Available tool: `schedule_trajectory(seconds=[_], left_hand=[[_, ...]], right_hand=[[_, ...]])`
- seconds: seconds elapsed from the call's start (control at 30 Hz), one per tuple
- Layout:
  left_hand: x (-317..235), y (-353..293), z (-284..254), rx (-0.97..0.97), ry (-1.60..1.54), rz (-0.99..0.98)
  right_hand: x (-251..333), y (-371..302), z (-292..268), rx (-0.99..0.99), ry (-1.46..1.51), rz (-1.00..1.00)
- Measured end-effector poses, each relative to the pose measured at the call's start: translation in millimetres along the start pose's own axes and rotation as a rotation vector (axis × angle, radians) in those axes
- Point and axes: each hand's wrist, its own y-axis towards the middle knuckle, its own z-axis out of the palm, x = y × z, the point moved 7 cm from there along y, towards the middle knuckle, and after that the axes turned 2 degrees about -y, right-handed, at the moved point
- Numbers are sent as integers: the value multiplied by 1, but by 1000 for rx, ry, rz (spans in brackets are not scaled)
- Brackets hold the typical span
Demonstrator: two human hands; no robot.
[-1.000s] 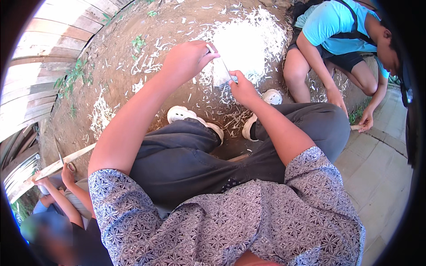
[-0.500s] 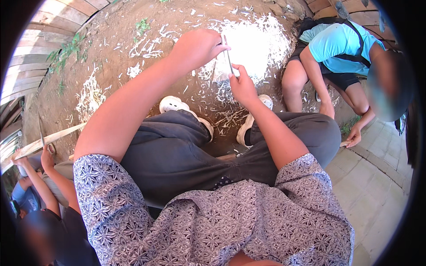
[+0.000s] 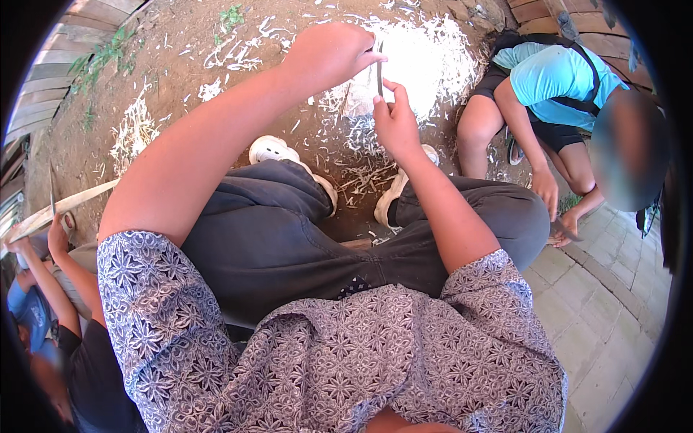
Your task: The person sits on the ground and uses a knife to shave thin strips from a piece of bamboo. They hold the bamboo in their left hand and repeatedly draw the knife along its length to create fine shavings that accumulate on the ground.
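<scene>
My left hand (image 3: 336, 54) is raised over the ground with its fingers closed on the upper end of a thin, narrow strip (image 3: 380, 78). Below it, my right hand (image 3: 396, 123) pinches the same strip near its lower end, between thumb and forefinger. The strip stands nearly upright between both hands. It looks dark and slightly bent against the glare; whether it is wood or metal I cannot make out. Behind it lies a heap of pale shavings (image 3: 433, 72), partly washed out by sunlight.
A person in a light blue shirt (image 3: 552, 79) crouches at right, a dark blade (image 3: 567, 231) by their hands. At left, another person's hands (image 3: 58, 234) hold a long pale wooden strip (image 3: 68, 206). My white shoes (image 3: 274, 149) rest on brown soil (image 3: 195, 43); paving (image 3: 599, 289) lies right.
Both my hands have moved slightly up in the picture with the strip, which is now more upright. At right, the other person's hands have shifted and a dark blade shows.
</scene>
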Motion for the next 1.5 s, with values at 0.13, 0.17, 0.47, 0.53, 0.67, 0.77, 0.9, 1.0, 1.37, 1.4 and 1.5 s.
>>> schedule_trajectory(seconds=[0.13, 0.17, 0.47, 0.53, 0.67, 0.77, 0.9, 1.0, 1.37, 1.4, 1.5], left_hand=[[1, 1, 0, -24, 6, 7], [0, 2, 1, -27, 13, 17], [8, -1, 5, -49, -15, 8], [7, -1, 5, -56, -26, 16], [4, 4, 6, -49, -34, 25], [7, 1, 7, -30, -48, -4], [3, -2, 4, -8, -90, -57], [3, 0, 6, 6, -89, -40], [3, -2, 6, 45, -43, -53], [1, 0, 6, 54, -34, -55], [2, 3, 12, 54, -31, -44]], right_hand=[[-13, -4, 6, 89, -80, 180], [-35, -6, 6, 118, -140, 209], [3, 3, -3, -14, 47, 6], [-2, -5, 5, 67, -106, 105], [-57, -12, 5, 156, -277, 218], [-37, -8, 6, 126, -197, 181], [12, -3, -2, 48, -13, 168], [-11, -5, 5, 84, -125, 143], [19, -1, 0, 75, -35, 118], [5, -2, 0, 84, -141, 113], [-50, -3, 1, 127, -341, 160]])
